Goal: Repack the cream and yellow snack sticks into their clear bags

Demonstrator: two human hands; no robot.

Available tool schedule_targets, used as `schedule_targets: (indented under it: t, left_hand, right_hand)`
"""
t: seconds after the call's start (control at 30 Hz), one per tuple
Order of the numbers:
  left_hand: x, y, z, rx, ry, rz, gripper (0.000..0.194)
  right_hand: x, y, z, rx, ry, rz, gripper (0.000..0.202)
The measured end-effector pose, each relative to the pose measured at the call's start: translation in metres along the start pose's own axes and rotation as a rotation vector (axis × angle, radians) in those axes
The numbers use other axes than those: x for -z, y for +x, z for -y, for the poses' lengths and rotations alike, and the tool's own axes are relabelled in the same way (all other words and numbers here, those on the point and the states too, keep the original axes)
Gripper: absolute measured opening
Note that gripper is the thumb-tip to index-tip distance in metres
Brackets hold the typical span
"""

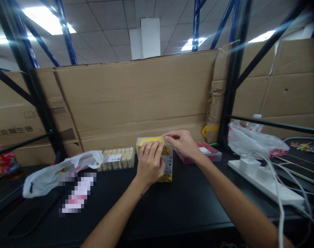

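A clear box with yellow contents (168, 177) stands upright on the black table (187, 206), a grey printed label on its near side. Across its top and front lies my left hand (151, 162), fingers bent over the upper edge and the thumb against the label. My right hand (181, 143) is at the box's top right corner, thumb and forefinger pinched together there. Whatever is between those fingertips is too small to make out. Just left of the box sits a clear pack of pale pieces (124, 159). A red flat box (210, 155) lies behind my right wrist.
A white plastic bag (48, 179) and a blurred-out pinkish item (80, 193) lie on the left. To the right are a white power strip (270, 187) with plugs and cables, and another plastic bag (255, 141). Cardboard (136, 96) and dark metal posts rise behind.
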State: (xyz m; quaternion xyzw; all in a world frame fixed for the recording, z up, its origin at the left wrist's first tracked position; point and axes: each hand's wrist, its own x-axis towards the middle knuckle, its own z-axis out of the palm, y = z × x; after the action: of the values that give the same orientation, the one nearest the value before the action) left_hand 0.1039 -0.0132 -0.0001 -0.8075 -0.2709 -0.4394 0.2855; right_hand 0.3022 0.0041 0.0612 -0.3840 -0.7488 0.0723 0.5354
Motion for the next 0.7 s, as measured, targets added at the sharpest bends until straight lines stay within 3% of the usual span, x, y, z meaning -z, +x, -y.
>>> schedule_targets:
  t: [0.2, 0.47, 0.7]
  left_hand:
    - [-0.001, -0.004, 0.004, -0.021, -0.032, -0.011, 0.082]
    - [-0.002, -0.01, 0.01, -0.082, -0.036, -0.028, 0.085]
    - [-0.003, -0.014, 0.007, -0.079, -0.043, -0.041, 0.086]
  right_hand:
    - [0.006, 0.0, -0.001, 0.031, 0.016, 0.038, 0.029]
    - [0.008, -0.003, -0.002, 0.021, 0.11, 0.06, 0.02]
    - [0.01, 0.0, -0.001, -0.033, 0.16, 0.155, 0.019]
